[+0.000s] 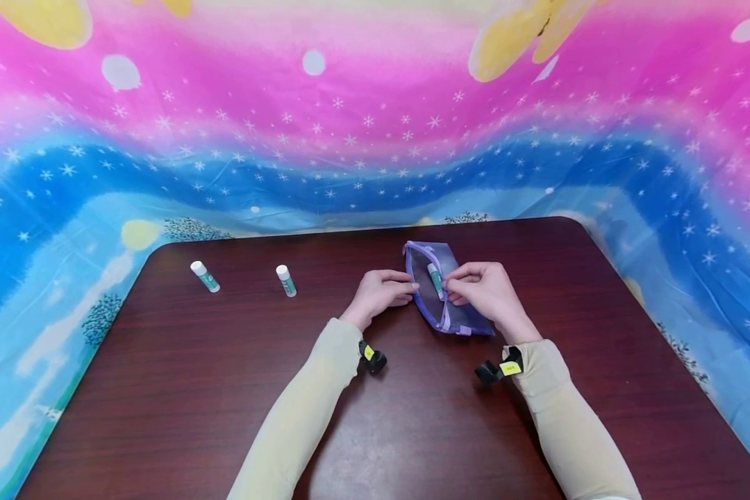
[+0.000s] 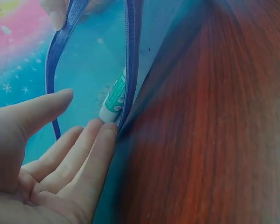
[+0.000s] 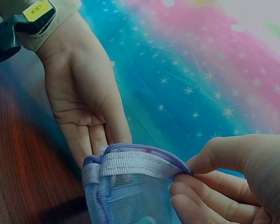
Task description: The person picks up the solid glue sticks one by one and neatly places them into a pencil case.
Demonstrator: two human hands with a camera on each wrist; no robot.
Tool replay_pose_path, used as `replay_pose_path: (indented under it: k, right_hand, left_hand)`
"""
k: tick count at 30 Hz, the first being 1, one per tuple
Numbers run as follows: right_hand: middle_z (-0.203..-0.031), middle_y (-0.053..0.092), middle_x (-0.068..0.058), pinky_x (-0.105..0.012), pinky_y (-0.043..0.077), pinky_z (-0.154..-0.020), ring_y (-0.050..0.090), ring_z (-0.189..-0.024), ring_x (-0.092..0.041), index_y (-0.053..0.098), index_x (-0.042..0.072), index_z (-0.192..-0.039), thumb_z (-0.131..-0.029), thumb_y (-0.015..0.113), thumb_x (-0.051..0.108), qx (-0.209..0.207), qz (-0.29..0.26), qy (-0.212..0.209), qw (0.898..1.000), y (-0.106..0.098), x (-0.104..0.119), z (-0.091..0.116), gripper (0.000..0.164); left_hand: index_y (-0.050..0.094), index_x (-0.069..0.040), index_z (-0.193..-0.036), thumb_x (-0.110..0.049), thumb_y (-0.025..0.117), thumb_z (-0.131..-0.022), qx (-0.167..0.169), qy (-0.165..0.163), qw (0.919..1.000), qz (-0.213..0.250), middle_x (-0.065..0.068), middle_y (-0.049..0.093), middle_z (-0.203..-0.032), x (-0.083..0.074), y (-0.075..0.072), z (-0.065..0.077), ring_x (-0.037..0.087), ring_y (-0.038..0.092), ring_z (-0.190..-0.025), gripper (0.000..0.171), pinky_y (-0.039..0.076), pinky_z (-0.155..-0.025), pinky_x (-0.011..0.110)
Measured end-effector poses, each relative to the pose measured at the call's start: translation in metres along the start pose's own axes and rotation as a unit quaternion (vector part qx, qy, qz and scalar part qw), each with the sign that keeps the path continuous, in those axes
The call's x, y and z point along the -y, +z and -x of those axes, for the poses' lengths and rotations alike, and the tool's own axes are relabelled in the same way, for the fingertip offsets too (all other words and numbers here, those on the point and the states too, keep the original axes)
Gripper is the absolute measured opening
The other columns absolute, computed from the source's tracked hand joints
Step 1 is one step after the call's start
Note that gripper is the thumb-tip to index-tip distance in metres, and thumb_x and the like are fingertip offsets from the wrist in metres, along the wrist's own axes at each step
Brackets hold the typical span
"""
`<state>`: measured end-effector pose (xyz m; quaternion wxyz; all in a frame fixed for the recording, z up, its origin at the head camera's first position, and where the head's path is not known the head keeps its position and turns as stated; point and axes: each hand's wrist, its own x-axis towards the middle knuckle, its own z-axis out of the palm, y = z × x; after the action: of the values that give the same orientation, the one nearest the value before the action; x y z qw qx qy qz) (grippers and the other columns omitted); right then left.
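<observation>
A purple mesh zipper pouch (image 1: 467,317) lies on the table with its zipper mouth spread apart, facing left. Inside it is a glue stick (image 1: 435,280) with a green label; its white end shows near the left fingertips in the left wrist view (image 2: 114,99). My right hand (image 1: 484,292) pinches the right edge of the mouth between thumb and fingers. At the opposite edge is my left hand (image 1: 382,295), its fingers extended into the opening and its thumb apart from them. In the right wrist view the pouch (image 3: 140,186) partly covers the left fingertips.
Two more glue sticks with white caps stand on the left part of the table, one farther left (image 1: 205,276) and one nearer the middle (image 1: 286,281). A patterned cloth (image 1: 350,160) hangs around the back and sides of the dark wooden table (image 1: 194,389).
</observation>
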<state>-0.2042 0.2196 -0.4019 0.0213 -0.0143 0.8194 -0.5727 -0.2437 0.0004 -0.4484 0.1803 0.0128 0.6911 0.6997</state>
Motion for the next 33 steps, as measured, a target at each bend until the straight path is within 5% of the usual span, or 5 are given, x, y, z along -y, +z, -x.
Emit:
replay_pose_path:
  k: [11,33]
  right_hand:
    - [-0.092,0.074,-0.023,-0.032,0.062,-0.067,0.072,-0.070,-0.023,0.074,-0.009,-0.105,-0.092,0.076,0.008,-0.001,-0.001,-0.001,1.000,0.000,0.001,0.001,0.021]
    - [-0.091,0.073,-0.025,-0.032,0.062,-0.066,0.071,-0.068,-0.021,0.074,-0.011,-0.103,-0.091,0.075,0.005,0.002,-0.008,-0.005,1.000,-0.001,0.000,0.000,0.020]
  left_hand:
    - [0.070,0.002,-0.125,-0.022,0.082,-0.089,0.019,0.036,0.9991,-0.009,0.011,0.075,-0.106,-0.001,-0.013,0.012,0.036,0.071,-0.101,0.045,0.058,-0.088,0.043]
    - [0.068,0.002,-0.127,-0.019,0.081,-0.090,-0.045,0.093,0.9944,-0.018,0.010,0.076,-0.104,-0.006,-0.048,0.035,0.039,0.069,-0.106,0.045,0.058,-0.088,0.037]
